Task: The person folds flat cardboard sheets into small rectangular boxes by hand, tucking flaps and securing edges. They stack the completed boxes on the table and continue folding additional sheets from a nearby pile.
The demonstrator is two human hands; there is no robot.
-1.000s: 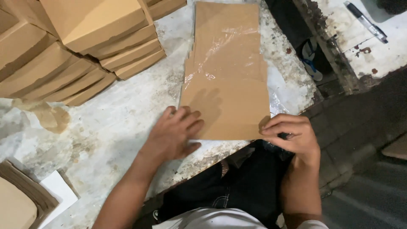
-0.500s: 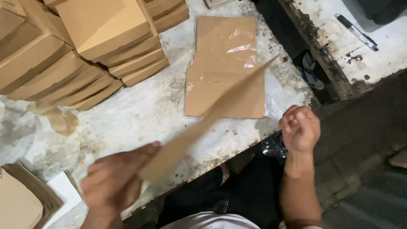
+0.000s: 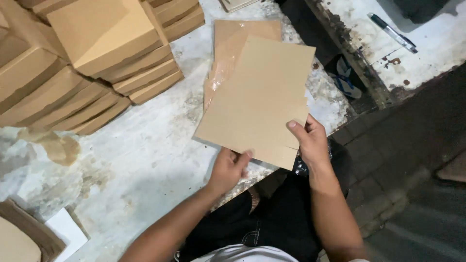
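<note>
**Flat cardboard sheet lifted and held in both hands**

Since half a second ago, the cardboard sheet (image 3: pixel 259 99) has swung from an edge-on tilt to face up, and both hands now grip its near edge. It is held above the tabletop (image 3: pixel 145 160), over the plastic-wrapped stack of sheets (image 3: pixel 233 43) it partly hides.

The left hand (image 3: pixel 228 170) grasps the near left corner, fingers curled under and thumb on top. The right hand (image 3: pixel 310 143) grasps the near right edge, thumb pressed on the upper face, beside a small slit in the sheet. Judged from this grip, the sheet is free for handling.

Folded boxes (image 3: pixel 97 58) are stacked at the far left, well apart from the sheet. Bare tabletop lies left of the hands. The tabletop edge runs just beneath them, with the person's lap below. A pen (image 3: pixel 392 33) lies on a separate surface at the far right.
</note>
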